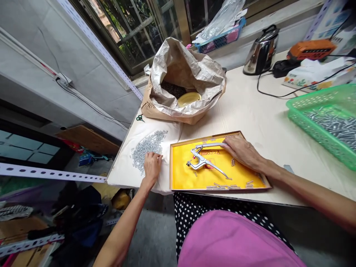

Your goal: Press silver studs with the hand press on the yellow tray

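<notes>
In the head view, our right hand grips one handle of silver pliers over a yellow-lined tray; our left hand is at the edge of a metal-pin pile, whether holding any, we cannot tell.

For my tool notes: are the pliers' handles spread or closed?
Spread: on the pliers, a wide gap separates the upper handle, in the right hand, from the lower handle.
</notes>
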Tool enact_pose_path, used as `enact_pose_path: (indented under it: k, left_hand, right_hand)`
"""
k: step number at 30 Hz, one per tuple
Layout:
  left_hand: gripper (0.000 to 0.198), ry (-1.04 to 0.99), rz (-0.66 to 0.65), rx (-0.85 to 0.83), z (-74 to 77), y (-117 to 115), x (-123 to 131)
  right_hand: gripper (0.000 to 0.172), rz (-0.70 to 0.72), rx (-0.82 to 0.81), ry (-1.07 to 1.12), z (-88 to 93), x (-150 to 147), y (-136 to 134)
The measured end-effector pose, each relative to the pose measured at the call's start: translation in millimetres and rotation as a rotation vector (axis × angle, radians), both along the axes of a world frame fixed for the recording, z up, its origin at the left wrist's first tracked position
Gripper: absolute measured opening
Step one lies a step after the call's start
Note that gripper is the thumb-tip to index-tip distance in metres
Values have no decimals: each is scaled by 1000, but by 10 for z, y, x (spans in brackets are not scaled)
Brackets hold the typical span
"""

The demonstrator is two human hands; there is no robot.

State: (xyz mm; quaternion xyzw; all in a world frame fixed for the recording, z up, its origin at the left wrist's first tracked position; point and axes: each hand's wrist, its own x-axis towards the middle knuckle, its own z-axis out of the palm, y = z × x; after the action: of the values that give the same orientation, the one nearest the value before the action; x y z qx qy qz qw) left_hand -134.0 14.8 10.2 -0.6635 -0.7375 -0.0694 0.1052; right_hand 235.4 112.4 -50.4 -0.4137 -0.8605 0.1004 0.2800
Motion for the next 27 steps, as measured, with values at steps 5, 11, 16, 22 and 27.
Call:
enact_pose_path:
  k: [5, 11, 16, 22, 27]
  left_hand:
    - [20, 55, 85, -203, -140, 28, -180]
    - [18, 13, 122, -251, -147, 57, -253]
    - [14, -143, 119, -157, -36, 29, -310]
    - [16, -586, 100, -98, 126, -12, 84]
    - [9, -570, -129, -160, -44, -69, 595]
  right_hand:
    - [42, 35, -31, 16, -32, -15, -30]
    - [41, 36, 33, -13, 44, -30, -65]
    - [39, 15, 76, 50, 69, -24, -67]
    - [36, -7, 53, 98, 51, -18, -41]
    - [40, 7, 51, 22, 44, -15, -66]
